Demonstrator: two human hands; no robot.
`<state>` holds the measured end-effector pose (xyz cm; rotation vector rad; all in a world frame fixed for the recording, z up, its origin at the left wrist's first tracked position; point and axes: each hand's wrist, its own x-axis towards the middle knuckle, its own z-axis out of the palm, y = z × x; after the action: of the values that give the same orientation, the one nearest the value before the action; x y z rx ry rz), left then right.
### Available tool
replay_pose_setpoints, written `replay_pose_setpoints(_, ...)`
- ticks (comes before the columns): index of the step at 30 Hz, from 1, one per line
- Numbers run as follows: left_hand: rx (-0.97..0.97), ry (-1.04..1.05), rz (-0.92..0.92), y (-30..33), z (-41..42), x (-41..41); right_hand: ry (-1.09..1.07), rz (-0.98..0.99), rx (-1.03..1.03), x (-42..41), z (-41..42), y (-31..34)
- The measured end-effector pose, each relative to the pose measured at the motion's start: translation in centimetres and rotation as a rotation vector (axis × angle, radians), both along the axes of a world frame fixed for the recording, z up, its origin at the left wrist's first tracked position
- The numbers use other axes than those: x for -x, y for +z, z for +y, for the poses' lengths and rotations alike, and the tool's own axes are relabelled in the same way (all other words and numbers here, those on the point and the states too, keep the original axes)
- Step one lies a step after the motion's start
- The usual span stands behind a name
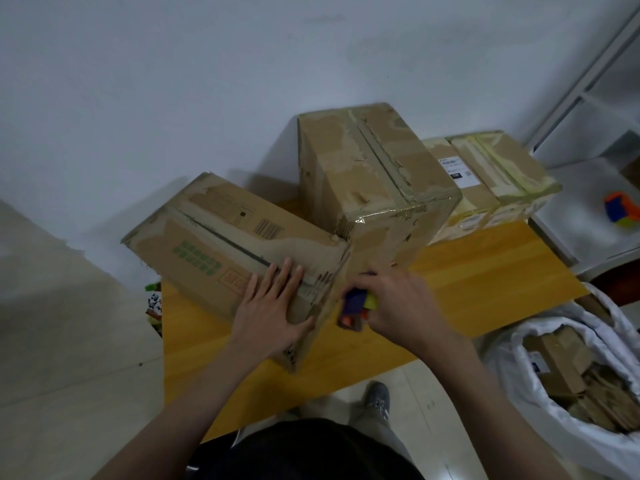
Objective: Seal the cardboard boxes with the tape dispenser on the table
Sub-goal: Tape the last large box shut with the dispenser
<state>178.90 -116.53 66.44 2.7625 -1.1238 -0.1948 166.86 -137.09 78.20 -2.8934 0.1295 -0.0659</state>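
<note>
My right hand (398, 306) is curled round the tape dispenser (356, 304), fingers wrapped over its purple body with a bit of yellow and orange showing between them. It looks like a light plastic tool, rigid enough to be pushed hard against card, and I judge the handle is the right place to hold it, since the cutter edge should be kept away from my fingers. I cannot tell whether tape is already stuck down.

Just to the left of that grip, the dispenser's nose sits against the near end of the low box (242, 244), close to where its top seam runs down over the edge. My left hand (273, 306) lies flat on that box with fingers spread, palm pressing the flaps down beside the seam. The card looks worn, with torn patches where old tape came off, so I expect it to be soft and to buckle under heavy pressure; a flat palm spreads the load better than fingertips would.

Directly beyond the dispenser stands the tall box (374, 181), touching the low one at its corner, with shiny tape along its top edge. Further right of my grip are two smaller taped boxes (485, 181) at the back of the wooden table (485, 271). Well off to the right, a white sack (540, 358) holds cardboard scraps.
</note>
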Motion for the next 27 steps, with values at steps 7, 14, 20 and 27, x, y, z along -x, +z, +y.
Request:
replay_pose_setpoints(7,0.046,-0.012,0.030,0.9,0.1,0.3,-0.197,0.096,-0.120,1.6,-2.9,-3.5)
replay_pose_setpoints(14,0.077,0.012,0.077,1.4,-4.3,0.2,-0.287,-0.046,-0.296,1.6,-3.6,-2.6)
replay_pose_setpoints(20,0.012,0.025,0.077,0.6,-6.5,1.4,-0.362,-0.191,-0.562,2.4,-4.1,-1.5)
replay_pose_setpoints(27,-0.040,-0.088,0.161,1.2,-4.3,1.6,-0.385,-0.481,-0.925,1.1,-2.8,0.8)
